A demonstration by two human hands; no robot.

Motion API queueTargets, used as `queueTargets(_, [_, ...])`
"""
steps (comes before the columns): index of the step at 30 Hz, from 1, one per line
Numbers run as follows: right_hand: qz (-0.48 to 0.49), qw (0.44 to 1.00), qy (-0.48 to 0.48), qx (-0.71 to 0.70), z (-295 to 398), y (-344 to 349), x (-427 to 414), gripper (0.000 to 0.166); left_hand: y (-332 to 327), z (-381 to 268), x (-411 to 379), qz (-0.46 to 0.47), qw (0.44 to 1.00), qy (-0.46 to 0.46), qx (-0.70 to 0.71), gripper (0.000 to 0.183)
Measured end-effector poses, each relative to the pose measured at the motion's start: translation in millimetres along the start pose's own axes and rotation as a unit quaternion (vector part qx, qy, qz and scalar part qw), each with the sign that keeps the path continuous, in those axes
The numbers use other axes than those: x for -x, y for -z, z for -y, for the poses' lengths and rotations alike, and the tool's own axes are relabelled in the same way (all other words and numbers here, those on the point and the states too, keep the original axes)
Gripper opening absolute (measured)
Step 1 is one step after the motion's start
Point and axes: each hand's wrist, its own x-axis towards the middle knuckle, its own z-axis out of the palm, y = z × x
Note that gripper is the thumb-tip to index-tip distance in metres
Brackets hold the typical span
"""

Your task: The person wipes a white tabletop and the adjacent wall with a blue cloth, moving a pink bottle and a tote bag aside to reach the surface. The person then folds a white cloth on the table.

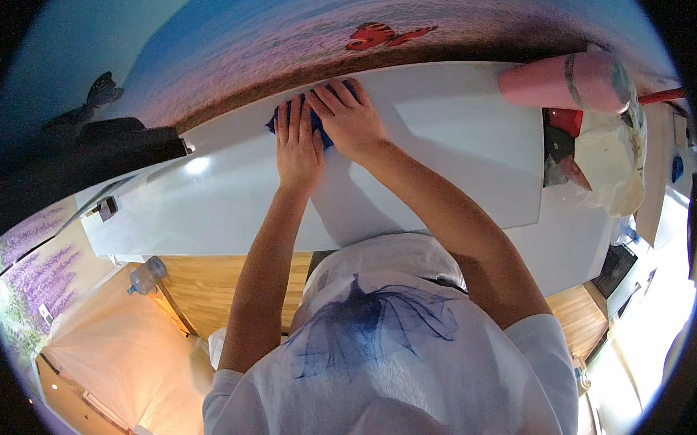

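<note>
A dark blue cloth (317,124) lies bunched on the white tabletop (455,181), near its far edge by the wall. My left hand (298,148) is spread over the cloth's left part, palm down, with the fingers pointing away from me. Beside it, my right hand (348,121) presses the right part, its fingertips reaching towards the far edge. The hands are close together, and both arms stretch forward across the table. Much of the cloth is hidden under the fingers.
A pink tumbler (541,80) is at the table's far right, beside a pale plastic bag (610,159) and a red-and-black item (562,128). At left is a black screen-like object (112,155). A butterfly mural (262,44) covers the wall behind. A water jug (147,274) appears lower left.
</note>
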Motion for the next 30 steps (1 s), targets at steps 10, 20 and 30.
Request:
queueTargets(10, [0.125,0.988,0.084,-0.033,29,40,97,0.049,10,-32,114,0.102,0.995,-0.003,0.009,0.065])
queueTargets(20, [0.111,0.992,0.055,-0.018,23,42,102,0.056,8,-33,106,0.101,0.993,-0.053,0.019,0.066])
queueTargets(30, [0.094,0.995,-0.015,-0.007,14,58,116,0.056,9,-54,86,0.147,0.985,-0.087,-0.013,0.068])
